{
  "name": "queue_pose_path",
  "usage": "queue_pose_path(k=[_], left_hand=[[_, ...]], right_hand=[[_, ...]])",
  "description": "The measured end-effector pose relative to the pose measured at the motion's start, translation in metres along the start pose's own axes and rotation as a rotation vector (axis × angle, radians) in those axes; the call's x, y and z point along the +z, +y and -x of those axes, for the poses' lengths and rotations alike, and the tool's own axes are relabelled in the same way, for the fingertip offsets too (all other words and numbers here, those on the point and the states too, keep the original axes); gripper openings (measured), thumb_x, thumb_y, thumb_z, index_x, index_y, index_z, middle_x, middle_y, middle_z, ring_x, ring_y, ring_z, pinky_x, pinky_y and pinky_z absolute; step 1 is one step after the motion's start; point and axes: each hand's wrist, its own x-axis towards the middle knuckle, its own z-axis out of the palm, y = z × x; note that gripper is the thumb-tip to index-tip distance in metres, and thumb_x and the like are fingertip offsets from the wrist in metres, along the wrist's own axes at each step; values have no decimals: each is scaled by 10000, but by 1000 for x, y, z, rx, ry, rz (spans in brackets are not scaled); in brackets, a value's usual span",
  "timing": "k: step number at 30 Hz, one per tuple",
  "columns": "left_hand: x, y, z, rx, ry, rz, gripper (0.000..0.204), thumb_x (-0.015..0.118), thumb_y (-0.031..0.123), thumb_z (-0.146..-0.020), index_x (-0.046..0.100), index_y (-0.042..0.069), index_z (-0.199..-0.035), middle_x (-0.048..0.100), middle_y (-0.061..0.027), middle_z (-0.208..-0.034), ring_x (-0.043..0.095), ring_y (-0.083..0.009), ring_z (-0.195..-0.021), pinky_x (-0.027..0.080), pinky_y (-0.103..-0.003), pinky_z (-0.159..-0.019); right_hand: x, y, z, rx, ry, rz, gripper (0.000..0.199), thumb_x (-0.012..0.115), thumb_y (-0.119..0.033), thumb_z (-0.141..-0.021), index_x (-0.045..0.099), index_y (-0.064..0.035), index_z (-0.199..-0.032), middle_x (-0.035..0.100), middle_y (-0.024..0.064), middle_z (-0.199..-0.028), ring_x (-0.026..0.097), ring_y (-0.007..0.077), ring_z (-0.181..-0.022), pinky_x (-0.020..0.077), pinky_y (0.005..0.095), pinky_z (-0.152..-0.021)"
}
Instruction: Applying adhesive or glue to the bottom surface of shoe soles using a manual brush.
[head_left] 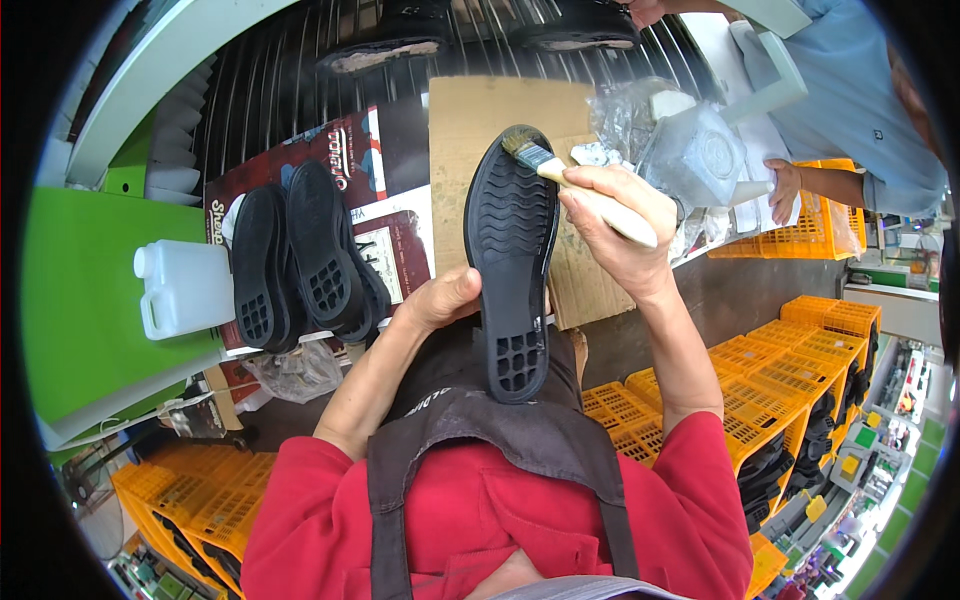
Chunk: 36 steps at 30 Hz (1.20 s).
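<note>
A worker in a red top and dark apron holds a black shoe sole (512,265) tread-up over the lap, its long axis running away from the body, heel end nearest the apron and toe end pointing to the cardboard sheet (500,110) on the bench. The left hand (440,300) is clamped on the sole's left edge about midway along, thumb over the rim. The right hand (615,225) is closed around the pale handle of a flat brush (535,158), just right of the sole's toe end; the bristles touch the tread at the toe, so the brush hand is the nearer of the 2 to that end.

Left of the sole, 2 more black soles (300,260) lie side by side on printed sheets, and further left stands a white plastic jug (185,288). Right of the sole sits a clear plastic container (695,150) amid crumpled wrapping. Beyond it, another person's hand (783,190) rests by a yellow crate (825,220). More yellow crates stack below, right of the sole.
</note>
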Motion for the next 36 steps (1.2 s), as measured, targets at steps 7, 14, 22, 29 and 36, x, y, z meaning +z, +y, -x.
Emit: queue_pose_path(k=[7, 14, 22, 29, 36], left_hand=[[-10, -4, 9, 130, -20, 323, 894, 429, 745, -830, 488, -39, -1256, 631, -176, -989, 640, -240, -893, 533, -337, -799], [-8, 11, 17, 91, 71, 447, 869, 406, 744, -842, 506, -27, -1231, 614, -168, -873, 606, -228, -751, 508, -317, -651], [-9, 18, 23, 58, 120, 457, 781, 375, 674, -901, 510, -20, -1232, 618, -195, -857, 620, -248, -710, 533, -317, -624], [-6, 17, 26, 13, 264, 447, 847, 314, 728, -881, 475, 6, -1293, 610, -208, -893, 577, -288, -633, 489, -350, -551], [5, 22, 27, 5, 352, 478, 796, 290, 695, -909, 518, 10, -1246, 615, -192, -892, 574, -300, -633, 483, -357, -562]], right_hand=[[-1, 8, 3, -50, -67, 73, 80, 734, 2, -756, 699, 6, -828, 697, 115, -866, 660, 227, -705, 520, 302, -643], [2, 12, 7, -28, -105, 43, 113, 763, -52, -739, 709, -35, -836, 704, 90, -871, 670, 214, -697, 527, 290, -622], [12, 10, 5, -33, -148, -18, 102, 755, -48, -744, 698, -28, -826, 698, 91, -861, 661, 207, -666, 512, 276, -557], [15, 3, 5, -49, -211, -66, 70, 728, 0, -765, 687, 23, -817, 692, 114, -863, 652, 200, -679, 512, 276, -593], [20, -8, 10, -95, -221, -97, 116, 753, -44, -744, 684, -29, -835, 684, 115, -890, 665, 236, -723, 524, 299, -592]])
